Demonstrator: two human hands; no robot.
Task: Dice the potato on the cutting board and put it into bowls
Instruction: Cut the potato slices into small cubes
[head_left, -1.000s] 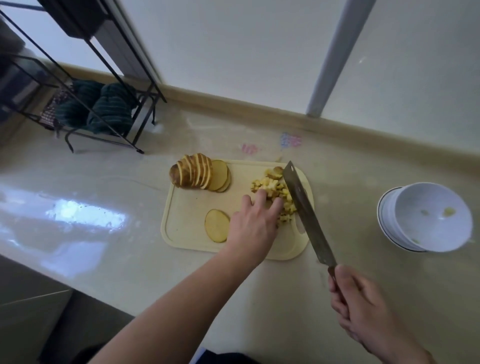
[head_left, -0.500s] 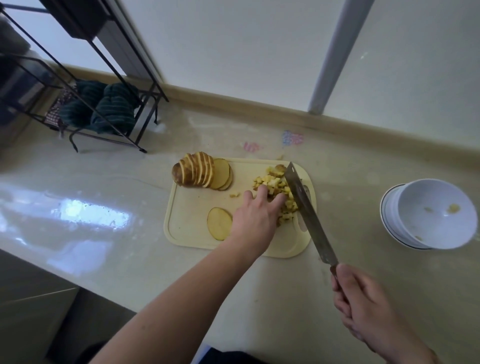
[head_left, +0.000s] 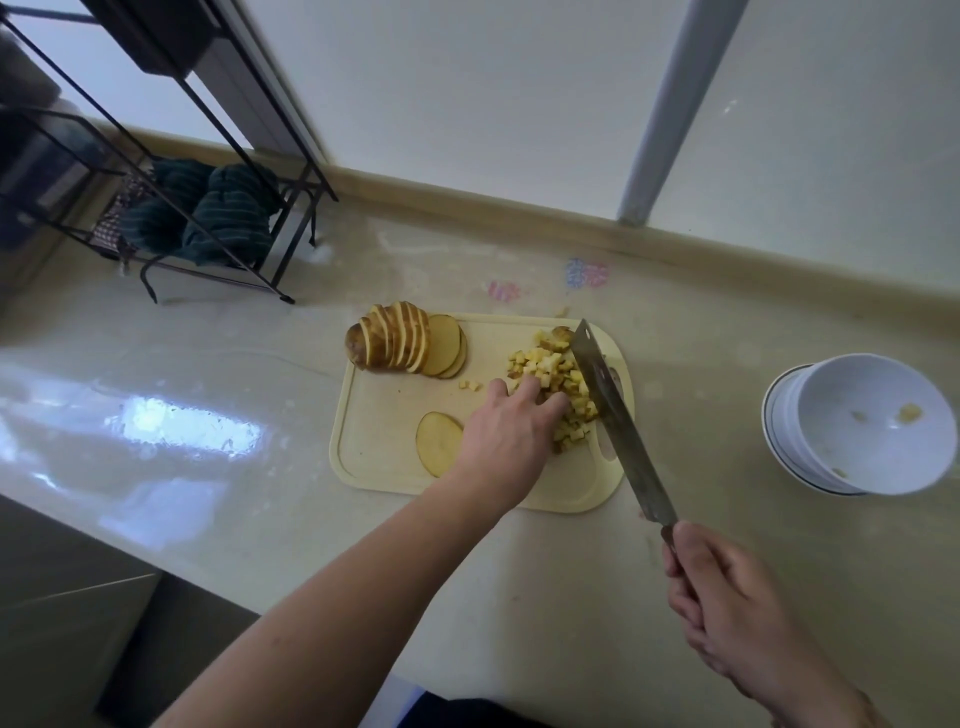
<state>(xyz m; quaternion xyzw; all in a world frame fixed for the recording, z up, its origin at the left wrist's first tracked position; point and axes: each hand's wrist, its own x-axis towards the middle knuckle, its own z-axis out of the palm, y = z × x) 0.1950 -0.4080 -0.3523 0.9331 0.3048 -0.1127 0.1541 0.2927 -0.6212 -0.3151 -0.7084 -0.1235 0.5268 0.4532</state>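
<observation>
Left hand (head_left: 506, 434) rests on diced potato (head_left: 553, 371) beside knife (head_left: 618, 421).

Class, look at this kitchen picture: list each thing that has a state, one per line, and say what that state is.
Left hand: fingers resting on the diced pile.
Right hand: gripping the knife handle.
Knife: blade beside the dice, over the board.
Diced potato: heaped on the board's right side.
Sliced potato: slices leaning together, not yet diced.
Single slice: lying flat.
Cutting board: flat on the counter.
Bowls: stacked, top one nearly empty.
</observation>
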